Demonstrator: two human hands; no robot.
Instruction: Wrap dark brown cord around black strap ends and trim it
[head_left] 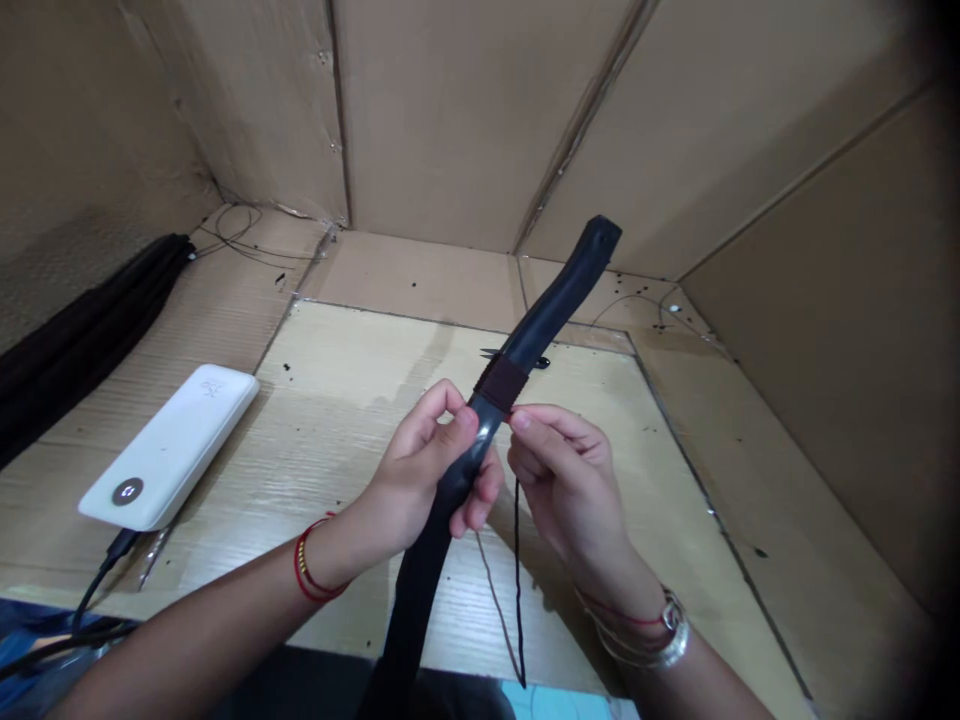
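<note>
A long black curved rod [551,305] runs from the lower middle up to the right, its far end raised over the board. Dark brown cord is wound in a tight band [501,385] around it. My left hand [439,465] is wrapped round the rod just below the band, thumb on top. Beside the band's lower right edge, my right hand [566,475] pinches the cord with thumb and index finger. A loop of loose dark cord [517,580] hangs below my right hand.
Small black scissors [541,363] lie behind the rod. A white power bank [172,445] with a black cable is at the left. Black fabric [97,330] lies at the far left. Cardboard walls [435,120] enclose the pale board [337,370]. Thin wires lie near the back corners.
</note>
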